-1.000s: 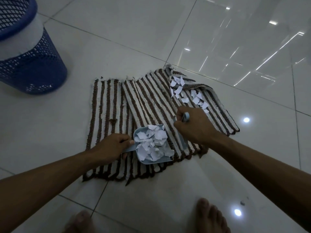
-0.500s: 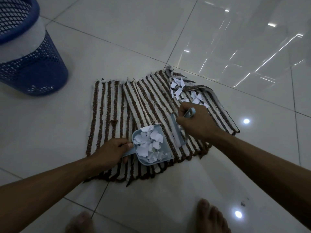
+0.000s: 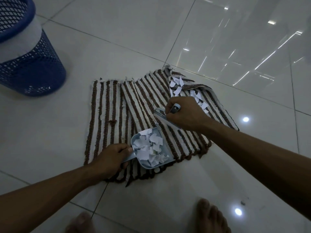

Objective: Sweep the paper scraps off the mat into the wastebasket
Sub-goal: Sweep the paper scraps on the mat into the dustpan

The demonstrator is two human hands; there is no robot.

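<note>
A brown-and-white striped mat (image 3: 107,115) lies on the tiled floor. My left hand (image 3: 109,158) grips the handle of a small light-blue dustpan (image 3: 165,163) resting on the mat's near edge; the pan is heaped with white paper scraps (image 3: 151,148). My right hand (image 3: 183,113) is closed on a small light-blue brush (image 3: 162,117), held just beyond the pan over the middle of the mat. More loose paper scraps (image 3: 176,84) lie on the mat's rumpled far right corner, behind my right hand. The blue mesh wastebasket (image 3: 25,64) stands far left.
Glossy white floor tiles (image 3: 134,31) surround the mat, with bright light reflections at the right. My two bare feet (image 3: 212,217) stand on the floor at the bottom edge, close to the mat's near side.
My right hand with the brush has moved away from the pan toward the far scraps. The dustpan has shifted slightly left and nearer, its load settled inside.
</note>
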